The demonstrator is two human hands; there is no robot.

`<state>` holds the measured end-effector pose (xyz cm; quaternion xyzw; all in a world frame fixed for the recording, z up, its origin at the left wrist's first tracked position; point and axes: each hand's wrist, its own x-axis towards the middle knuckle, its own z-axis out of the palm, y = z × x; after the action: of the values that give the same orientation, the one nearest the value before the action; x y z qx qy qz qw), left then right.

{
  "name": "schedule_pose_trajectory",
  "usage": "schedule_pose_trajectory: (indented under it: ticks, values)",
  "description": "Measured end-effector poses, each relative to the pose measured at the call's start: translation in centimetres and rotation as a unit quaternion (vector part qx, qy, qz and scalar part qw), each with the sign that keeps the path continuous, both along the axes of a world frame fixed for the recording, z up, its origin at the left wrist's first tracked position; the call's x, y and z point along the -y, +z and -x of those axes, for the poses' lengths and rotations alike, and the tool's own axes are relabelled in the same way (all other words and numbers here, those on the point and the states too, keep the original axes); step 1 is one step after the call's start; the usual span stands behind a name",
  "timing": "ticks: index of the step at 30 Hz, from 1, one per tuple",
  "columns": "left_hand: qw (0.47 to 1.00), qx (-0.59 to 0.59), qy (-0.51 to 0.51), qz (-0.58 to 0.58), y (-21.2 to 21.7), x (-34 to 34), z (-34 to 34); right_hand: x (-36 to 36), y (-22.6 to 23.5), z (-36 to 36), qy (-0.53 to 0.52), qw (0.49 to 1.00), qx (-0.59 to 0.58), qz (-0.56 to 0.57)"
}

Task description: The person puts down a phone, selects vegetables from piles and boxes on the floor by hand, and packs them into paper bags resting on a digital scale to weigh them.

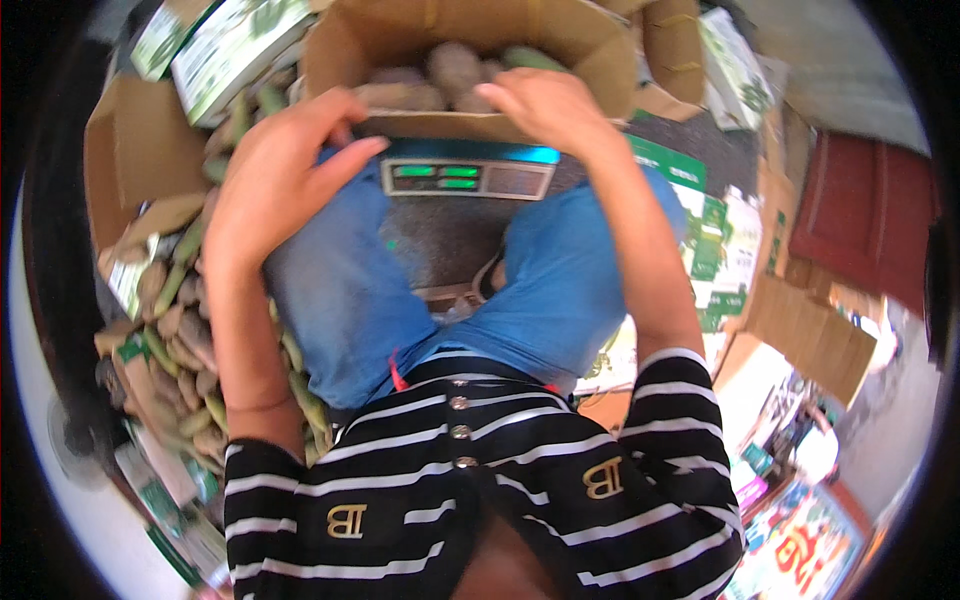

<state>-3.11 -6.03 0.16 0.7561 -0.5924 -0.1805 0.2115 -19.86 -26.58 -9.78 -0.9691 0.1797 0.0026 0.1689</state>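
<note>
In front of me an open cardboard box (465, 125) rests on a digital scale (470, 178) with lit green displays. Inside lie several brown oblong vegetables (455, 70), possibly tubers, and a green one (530, 58). My left hand (285, 170) is at the box's near left corner, thumb spread from the bent fingers. Blur hides whether it touches the cardboard. Over the box's near wall, toward the right, reaches my right hand (550, 105), its visible fingers stretched out beside the vegetables. Nothing shows held in either hand.
Many green and brown long vegetables (180, 350) lie heaped at my left, by an open carton (150, 150). White-and-green printed boxes (240, 60) stand behind them. Printed cardboard (715, 240) lies at my right, near a dark red panel (860, 210). My knees flank the scale.
</note>
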Motion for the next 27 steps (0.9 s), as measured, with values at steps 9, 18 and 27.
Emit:
schedule_pose_trajectory:
  ticks: [9,18,27]
  values:
    - [0.999,0.043,0.003,0.032,0.5,-0.2,1.1,0.2,0.8,0.4,-0.020,0.999,0.044,-0.010]
    - [0.990,0.099,-0.101,0.008,2.7,1.5,3.0,0.2,-0.1,0.7,-0.018,0.995,0.095,-0.006]
    - [0.967,0.171,-0.186,0.014,1.5,6.5,5.0,0.0,0.4,0.2,-0.019,0.997,0.072,-0.016]
